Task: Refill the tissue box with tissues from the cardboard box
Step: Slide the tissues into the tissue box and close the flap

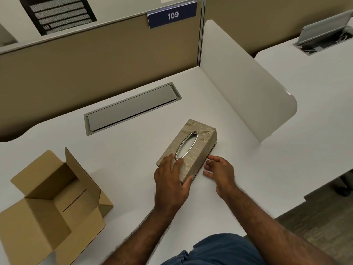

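The tissue box (188, 149) lies flat on the white table (133, 159), a little right of the middle, its oval metal-rimmed slot (186, 144) facing up. Through that slot I see only a pale surface and no tissue poking out, so I cannot say whether it is full or empty. My left hand (172, 180) rests over the near end of its top, fingers (169, 159) spread across the patterned cover and the thumb wrapped round the near corner, holding it steady. My right hand (219, 172) sits just beside the box's right edge, low against the table, fingers (211, 158) loosely parted and curled toward the dark seam along the base; they grip nothing yet.

The cardboard box (51, 199) stands well apart at the left, flaps open. Its inside is in shadow, and I see no tissues in the part that shows.

I judge the refill either barely begun or nearly closed up: the cover is seated on its base, and no loose tissues lie anywhere on the table.
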Demonstrator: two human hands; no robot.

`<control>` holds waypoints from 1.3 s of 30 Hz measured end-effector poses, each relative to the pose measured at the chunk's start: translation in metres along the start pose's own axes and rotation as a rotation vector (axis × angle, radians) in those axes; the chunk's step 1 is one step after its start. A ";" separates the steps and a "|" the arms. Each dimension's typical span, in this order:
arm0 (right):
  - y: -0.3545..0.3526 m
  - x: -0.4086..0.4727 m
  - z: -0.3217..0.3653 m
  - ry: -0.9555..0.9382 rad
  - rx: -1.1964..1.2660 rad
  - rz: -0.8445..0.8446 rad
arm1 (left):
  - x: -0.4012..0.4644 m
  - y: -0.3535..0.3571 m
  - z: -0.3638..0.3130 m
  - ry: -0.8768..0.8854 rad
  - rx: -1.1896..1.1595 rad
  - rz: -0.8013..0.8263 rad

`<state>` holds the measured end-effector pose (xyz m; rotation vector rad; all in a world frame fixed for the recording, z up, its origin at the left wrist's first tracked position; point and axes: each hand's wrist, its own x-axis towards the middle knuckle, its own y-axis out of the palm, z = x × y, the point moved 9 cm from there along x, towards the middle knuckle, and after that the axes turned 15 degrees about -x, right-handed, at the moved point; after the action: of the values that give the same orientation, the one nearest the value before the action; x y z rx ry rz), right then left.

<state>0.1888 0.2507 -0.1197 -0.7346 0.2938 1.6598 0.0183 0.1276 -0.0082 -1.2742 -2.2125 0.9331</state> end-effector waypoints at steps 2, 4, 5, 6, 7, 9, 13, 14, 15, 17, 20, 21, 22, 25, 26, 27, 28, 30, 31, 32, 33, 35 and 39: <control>-0.008 0.000 0.002 -0.040 -0.041 -0.053 | -0.002 0.002 -0.001 0.024 0.026 -0.001; -0.016 -0.002 0.006 -0.073 -0.080 -0.115 | -0.005 0.005 -0.002 0.041 0.062 0.005; -0.019 -0.002 0.009 -0.086 -0.088 -0.139 | -0.005 0.007 -0.002 0.047 0.080 0.012; -0.021 -0.002 0.011 -0.097 -0.090 -0.157 | -0.006 0.009 -0.003 0.052 0.101 0.021; -0.023 -0.003 0.015 -0.111 -0.090 -0.170 | -0.007 0.012 -0.003 0.058 0.125 0.033; -0.026 -0.004 0.022 -0.145 -0.101 -0.192 | -0.009 0.017 -0.003 0.074 0.165 0.049; -0.030 -0.007 0.038 -0.222 -0.136 -0.236 | -0.007 0.022 0.001 0.082 0.189 0.049; -0.030 -0.008 0.043 -0.244 -0.155 -0.245 | -0.007 0.023 0.002 0.087 0.193 0.050; -0.030 -0.008 0.047 -0.268 -0.180 -0.256 | -0.006 0.024 0.003 0.091 0.196 0.056; -0.030 -0.009 0.055 -0.315 -0.219 -0.278 | -0.002 0.024 0.007 0.101 0.195 0.069; -0.026 -0.010 0.063 -0.380 -0.310 -0.271 | 0.007 0.022 0.011 0.126 0.155 0.076; -0.023 -0.011 0.065 -0.396 -0.342 -0.257 | 0.010 0.020 0.012 0.136 0.144 0.075; -0.020 -0.011 0.066 -0.406 -0.364 -0.243 | 0.013 0.017 0.013 0.145 0.137 0.071; -0.012 -0.011 0.069 -0.402 -0.375 -0.204 | 0.024 0.009 0.021 0.153 0.145 0.075; -0.009 -0.011 0.071 -0.391 -0.367 -0.181 | 0.028 0.007 0.024 0.148 0.154 0.086; -0.005 -0.011 0.072 -0.381 -0.356 -0.160 | 0.031 0.004 0.026 0.152 0.163 0.093; -0.002 -0.011 0.074 -0.372 -0.352 -0.142 | 0.035 0.002 0.028 0.155 0.177 0.105; 0.005 -0.012 0.080 -0.364 -0.364 -0.120 | 0.042 -0.001 0.031 0.159 0.210 0.128; 0.009 -0.012 0.082 -0.363 -0.375 -0.113 | 0.045 -0.003 0.034 0.153 0.228 0.141; 0.011 -0.013 0.084 -0.359 -0.384 -0.110 | 0.047 -0.006 0.035 0.145 0.244 0.148; 0.013 -0.013 0.085 -0.357 -0.386 -0.110 | 0.049 -0.008 0.036 0.137 0.252 0.154; 0.017 -0.014 0.087 -0.346 -0.380 -0.107 | 0.050 -0.012 0.037 0.123 0.252 0.155; 0.022 -0.023 0.093 -0.349 -0.400 -0.095 | 0.044 -0.026 0.036 0.075 0.195 0.129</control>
<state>0.1411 0.2805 -0.0392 -0.7210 -0.3249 1.7392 -0.0413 0.1443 -0.0134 -1.3486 -1.9486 1.1013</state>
